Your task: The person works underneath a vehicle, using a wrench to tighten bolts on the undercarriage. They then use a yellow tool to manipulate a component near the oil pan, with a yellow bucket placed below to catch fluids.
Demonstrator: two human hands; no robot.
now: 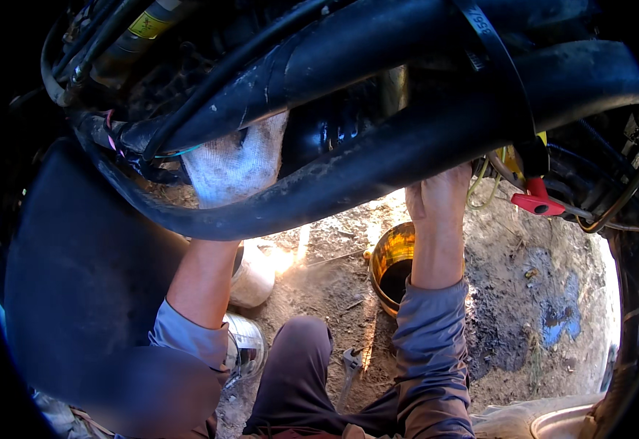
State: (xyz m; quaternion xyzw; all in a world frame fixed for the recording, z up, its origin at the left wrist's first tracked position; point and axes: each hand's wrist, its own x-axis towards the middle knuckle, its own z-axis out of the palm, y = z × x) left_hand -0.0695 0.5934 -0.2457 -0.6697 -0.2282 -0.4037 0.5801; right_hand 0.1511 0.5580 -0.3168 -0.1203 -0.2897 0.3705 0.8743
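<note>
My left hand point(235, 164), in a white knitted glove, reaches up between two thick black hoses. The upper hose point(334, 55) hides its fingertips, and the lower hose point(319, 186) crosses in front of its wrist. My bare right hand point(438, 194) is raised behind the lower hose at the right. Its thumb side shows, while the other fingers are hidden, so what it touches or holds cannot be seen. Below that hand, partly behind the forearm, an orange-yellow bucket point(395, 243) stands on the ground with dark liquid inside.
A red-handled part point(537, 200) and thin cables hang at the right. On the dirt lie an adjustable wrench point(350, 368) and a wet dark puddle point(559, 318). Pale containers point(252, 280) stand beside my left forearm. A large dark panel point(78, 271) fills the left side.
</note>
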